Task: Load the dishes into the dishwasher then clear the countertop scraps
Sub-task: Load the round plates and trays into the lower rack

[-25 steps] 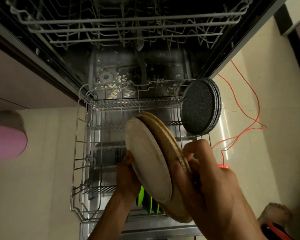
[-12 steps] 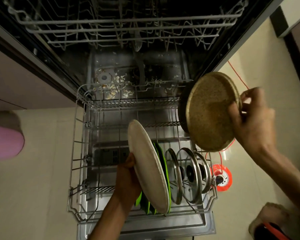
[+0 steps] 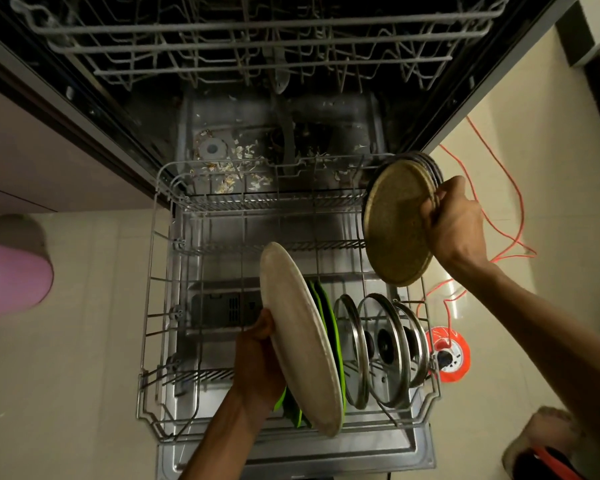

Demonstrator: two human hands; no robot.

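The dishwasher's lower rack [image 3: 153, 299] is pulled out over the open door. My left hand [image 3: 257, 362] grips a pale beige plate [image 3: 298, 337] on edge above the rack's front, just left of green plates [image 3: 329, 323]. My right hand [image 3: 454, 220] holds a brown speckled plate [image 3: 397, 223] upright at the rack's right rear, right against dark plates [image 3: 432, 166] standing there. Three glass lids [image 3: 378, 348] stand in the front right tines.
The upper rack [image 3: 243, 46] is slid in above. Food scraps [image 3: 229, 178] lie on the tub floor. An orange cable [image 3: 499, 188] and its red reel [image 3: 447, 355] lie on the floor to the right. A pink object [image 3: 11, 271] sits at the left edge.
My right hand took the brown plate off the beige one and carried it right and back to the dark plates. The left hand kept the beige plate near the green plates.
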